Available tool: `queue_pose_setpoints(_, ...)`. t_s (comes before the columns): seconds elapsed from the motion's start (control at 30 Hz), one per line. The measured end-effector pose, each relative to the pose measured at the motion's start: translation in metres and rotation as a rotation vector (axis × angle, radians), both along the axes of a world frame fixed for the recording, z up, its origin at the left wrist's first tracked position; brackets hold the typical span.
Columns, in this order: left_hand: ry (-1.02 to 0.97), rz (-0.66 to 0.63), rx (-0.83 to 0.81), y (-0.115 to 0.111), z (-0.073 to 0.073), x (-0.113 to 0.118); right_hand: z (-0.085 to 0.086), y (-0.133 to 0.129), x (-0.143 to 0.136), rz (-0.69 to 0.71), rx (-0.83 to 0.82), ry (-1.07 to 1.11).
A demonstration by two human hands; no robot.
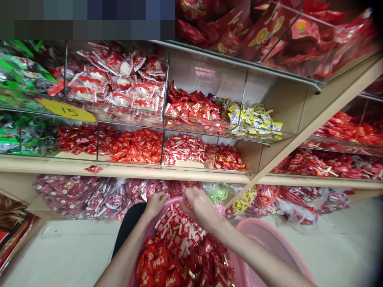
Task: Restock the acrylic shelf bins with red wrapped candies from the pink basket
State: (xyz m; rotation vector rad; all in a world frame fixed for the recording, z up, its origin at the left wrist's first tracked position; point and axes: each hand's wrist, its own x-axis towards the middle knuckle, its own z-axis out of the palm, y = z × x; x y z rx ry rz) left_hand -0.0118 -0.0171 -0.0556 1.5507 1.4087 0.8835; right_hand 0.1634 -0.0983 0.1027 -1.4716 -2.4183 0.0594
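Note:
A pink basket [171, 201] filled with wrapped candies stands low in front of me. My left hand [156, 205] is closed on its far left rim. My right hand [200, 208] is curled into a fist over the far side of the basket; what its fingers hold, if anything, is hidden. White-and-red candies [179, 225] fill the far part of the basket beneath my right hand. Orange-red candies [154, 259] lie at the near left and dark red ones [209, 259] at the near right.
A second pink tub [277, 235] stands at the right, under my right forearm. Ahead, a wooden shelf [143, 169] has glass bins of candies, a loose red packet [93, 169] on its ledge and a yellow tag [67, 110] marked 15. Bagged candies [68, 193] lie beneath.

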Motion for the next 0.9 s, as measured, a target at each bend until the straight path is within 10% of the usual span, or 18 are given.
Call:
queue_pose_setpoints(0.17, 0.004, -0.048, 0.066, -0.001, -0.001, -0.002, 0.048, 0.073, -0.005, -0.021, 0.099, 0.246)
queue_pose_setpoints(0.4, -0.012, -0.039, 0.031, -0.003, 0.004, -0.004, 0.031, 0.162, -0.026, 0.048, -0.201, 0.469)
queue_pose_setpoints(0.7, -0.002, -0.007, 0.01, -0.002, 0.005, -0.004, 0.012, 0.175, -0.038, 0.195, -0.537, 0.502)
queue_pose_setpoints(0.9, 0.001, -0.032, 0.017, -0.002, 0.005, -0.004, 0.014, 0.172, -0.032, 0.233, -0.444, 0.369)
